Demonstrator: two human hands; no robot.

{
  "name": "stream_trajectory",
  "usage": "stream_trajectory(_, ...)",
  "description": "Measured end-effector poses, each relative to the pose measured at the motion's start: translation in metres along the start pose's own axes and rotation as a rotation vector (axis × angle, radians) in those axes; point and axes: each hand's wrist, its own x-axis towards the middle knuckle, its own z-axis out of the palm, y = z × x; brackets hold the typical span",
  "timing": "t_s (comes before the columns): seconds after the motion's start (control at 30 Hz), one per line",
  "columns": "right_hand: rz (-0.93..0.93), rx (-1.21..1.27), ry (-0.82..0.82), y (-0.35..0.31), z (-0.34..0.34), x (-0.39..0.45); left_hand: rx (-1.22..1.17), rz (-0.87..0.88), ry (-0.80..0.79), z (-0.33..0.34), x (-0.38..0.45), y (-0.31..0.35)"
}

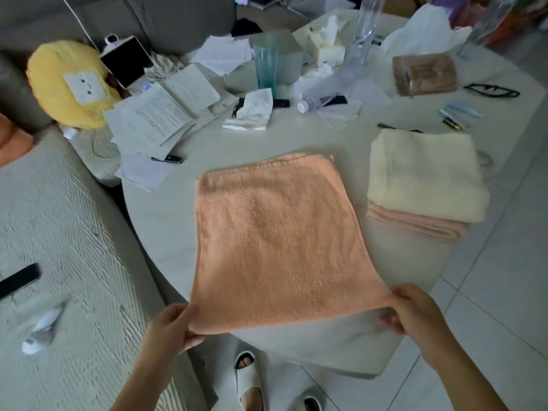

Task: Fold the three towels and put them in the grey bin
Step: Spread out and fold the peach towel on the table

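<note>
An orange towel (275, 241) is spread on the round table (166, 221), its near edge lifted off the rim. The near left corner is pinched by the left hand (175, 324), fingers curled round the cloth; the near right corner is gripped likewise by the right hand (406, 310). Two towels appear already folded: a cream towel (424, 173) is stacked on a pink towel (415, 225), just right of the orange one.

The fold in hand is probably best made by carrying both near corners up and over to the far edge together, so that the corners are matched and the cloth is kept taut and square. The crease should then be smoothed flat before the next fold is made.

No grey bin can be made out anywhere in view. The fingertips under the towel are hidden by the cloth. How many layers the orange towel already has cannot be told. The clutter at the table's far side is dim and partly blurred.
</note>
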Motion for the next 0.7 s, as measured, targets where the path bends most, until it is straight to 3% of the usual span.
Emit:
stream_trajectory(0.37,-0.215,-0.187,0.096,-0.075,0.035,0.047,0.227,0.126,0.077,0.023,0.031,0.085)
stream_trajectory(0.53,-0.249,-0.119,0.092,-0.116,0.066,0.084,-0.056,-0.115,-0.143,0.039,0.069,0.146)
stream_trajectory(0.7,-0.199,-0.138,0.117,-0.127,0.078,0.101,-0.006,-0.263,-0.401,0.037,0.100,0.175)
